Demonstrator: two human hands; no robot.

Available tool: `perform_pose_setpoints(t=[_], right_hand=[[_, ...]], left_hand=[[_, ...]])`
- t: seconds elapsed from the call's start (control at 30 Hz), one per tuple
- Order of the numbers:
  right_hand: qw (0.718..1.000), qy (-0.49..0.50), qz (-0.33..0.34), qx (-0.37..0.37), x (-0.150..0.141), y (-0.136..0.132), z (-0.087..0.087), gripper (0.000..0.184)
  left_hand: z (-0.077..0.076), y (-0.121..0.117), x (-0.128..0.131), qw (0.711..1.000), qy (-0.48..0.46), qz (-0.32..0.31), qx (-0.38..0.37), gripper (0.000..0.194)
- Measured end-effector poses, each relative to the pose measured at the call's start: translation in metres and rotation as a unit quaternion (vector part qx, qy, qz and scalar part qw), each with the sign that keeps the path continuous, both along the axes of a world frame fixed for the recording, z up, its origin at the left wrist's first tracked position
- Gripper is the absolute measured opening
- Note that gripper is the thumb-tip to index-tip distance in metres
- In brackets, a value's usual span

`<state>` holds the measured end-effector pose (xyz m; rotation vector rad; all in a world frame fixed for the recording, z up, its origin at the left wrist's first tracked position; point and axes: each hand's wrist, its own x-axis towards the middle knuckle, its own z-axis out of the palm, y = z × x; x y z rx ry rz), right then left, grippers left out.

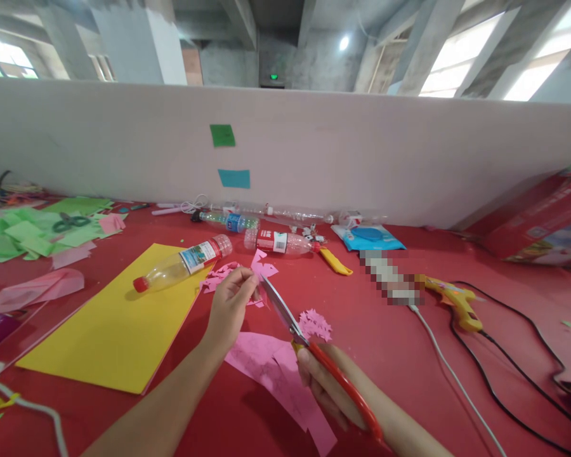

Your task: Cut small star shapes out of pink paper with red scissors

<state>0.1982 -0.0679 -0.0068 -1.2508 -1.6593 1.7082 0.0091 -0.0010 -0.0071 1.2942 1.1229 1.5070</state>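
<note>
Between the thumb and fingers of my left hand [233, 298] is a small piece of pink paper [265, 268]. My right hand [328, 381] grips red-handled scissors [285, 311], whose blades point up and left and reach the paper's edge. Below the blades lies a little pile of pink paper cutouts [315, 325]. A large curved sheet of pink paper [266, 362] rests on the table under my hands. More pink scraps [219, 277] lie just behind my left hand, partly hidden by it.
Plastic bottles [185, 261] lie beyond my hands, one across yellow sheets [105, 324]. A yellow glue gun [452, 298], its cord and a power strip [390, 279] are to the right, near a blue wipes pack [368, 237]. Green paper [23, 231] covers the far left. A white partition [314, 146] stands behind.
</note>
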Motion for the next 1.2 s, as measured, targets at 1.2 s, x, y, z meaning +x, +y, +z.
perform_pose_setpoints(t=[1.2], right_hand=[[0.997, 0.043, -0.014, -0.069, -0.004, 0.001, -0.013, 0.063]], left_hand=[[-0.006, -0.001, 0.002, 0.996, -0.053, -0.066, 0.004, 0.025]])
